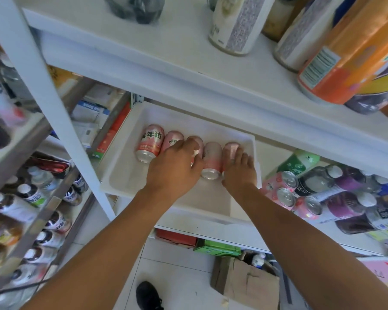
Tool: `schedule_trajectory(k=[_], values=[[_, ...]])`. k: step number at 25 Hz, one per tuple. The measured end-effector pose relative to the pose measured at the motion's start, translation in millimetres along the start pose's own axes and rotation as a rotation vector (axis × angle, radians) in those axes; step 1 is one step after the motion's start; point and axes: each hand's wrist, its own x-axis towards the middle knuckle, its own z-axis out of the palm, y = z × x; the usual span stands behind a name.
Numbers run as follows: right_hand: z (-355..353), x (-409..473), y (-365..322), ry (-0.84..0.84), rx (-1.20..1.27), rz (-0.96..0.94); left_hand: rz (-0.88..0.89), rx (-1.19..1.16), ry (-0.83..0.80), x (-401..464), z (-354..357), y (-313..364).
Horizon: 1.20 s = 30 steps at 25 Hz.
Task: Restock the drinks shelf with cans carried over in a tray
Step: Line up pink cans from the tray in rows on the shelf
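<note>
A white tray (119,173) rests on the middle shelf (211,229), and several pink cans lie on their sides in it in a row. The leftmost pink can (149,143) lies free. My left hand (175,168) covers the second and third cans, its fingers curled over the third. Between my hands a fourth pink can (212,161) lies untouched. My right hand (240,173) grips the rightmost pink can (231,148), thumb on its left side and fingers on its right. Three more pink cans (287,193) stand on the shelf to the right of the tray.
Dark and purple bottles (345,198) crowd the shelf right of the pink cans. The upper shelf (166,59) overhangs the tray and holds large bottles. A white upright post (54,108) stands left of the tray. Cardboard boxes (244,280) sit on the floor below.
</note>
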Motion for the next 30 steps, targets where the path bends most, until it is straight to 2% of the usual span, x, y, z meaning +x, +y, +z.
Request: schedule_trajectory(k=[4,7,9,13,18,22,25,28,30], values=[[1.0,-1.4,-5.7,0.044,0.05,0.011,-0.014,-0.005,-0.018,-4.5,-1.1,0.7],[-7.9,-8.9,-3.8,0.088,0.198,0.011,-0.024,0.024,-0.032,-8.2,-6.3,3.5],[-17.6,-18.4,0.6,0.127,0.453,0.02,-0.041,0.042,-0.04,-9.8,-12.1,4.8],[-45.9,-47.4,10.3,0.168,1.269,0.119,-0.079,0.074,-0.032,-13.3,-27.4,6.1],[-65.9,-69.2,-14.8,0.08,1.837,0.061,-0.147,0.081,-0.05,-21.1,-47.9,2.4],[-88.9,-79.1,-41.5,0.041,1.924,-0.135,-0.255,-0.064,-0.04,-23.8,-67.3,-7.0],[-102.6,-85.4,-53.3,0.025,1.957,-0.269,-0.441,-0.197,-0.055,-24.7,-79.4,-11.7],[-115.6,-93.2,-66.7,-0.027,1.967,-0.422,-0.641,-0.572,-0.075,-29.7,-95.3,-14.4],[-125.4,-101.7,-75.9,-0.091,1.926,-0.557,-0.684,-0.787,-0.014,-36.7,-108.7,-17.9]])
